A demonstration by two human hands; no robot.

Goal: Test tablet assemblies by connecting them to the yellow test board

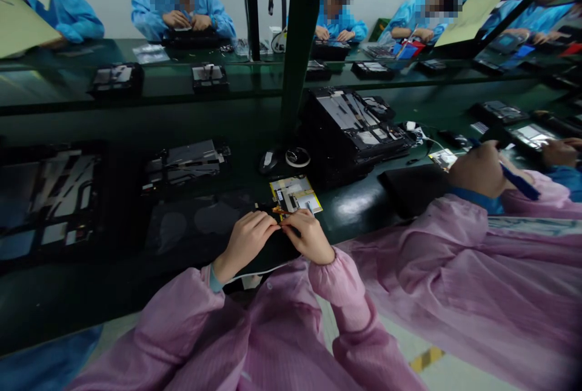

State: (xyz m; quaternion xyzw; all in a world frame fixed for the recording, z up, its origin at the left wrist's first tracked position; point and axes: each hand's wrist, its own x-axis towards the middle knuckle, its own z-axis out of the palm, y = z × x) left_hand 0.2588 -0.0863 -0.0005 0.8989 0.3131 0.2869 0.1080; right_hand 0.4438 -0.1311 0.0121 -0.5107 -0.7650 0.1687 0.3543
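My left hand (243, 245) and my right hand (308, 236) meet over a black tablet-like device (268, 256) lying at the bench edge. Between their fingertips is a small orange flex cable (282, 212), and both hands appear to pinch it. Just beyond the fingers lies a flat circuit assembly with yellow edging and pale panels (295, 194). The hands hide part of the black device and where the cable ends. Both pink sleeves have gathered cuffs.
A computer mouse (269, 161) and a tape roll (297, 157) sit ahead of my hands. Open black device housings (350, 130) stand on the green bench. To my right, a co-worker's hand holds a blue pen (482, 167). Blue-gowned people work beyond a shelf.
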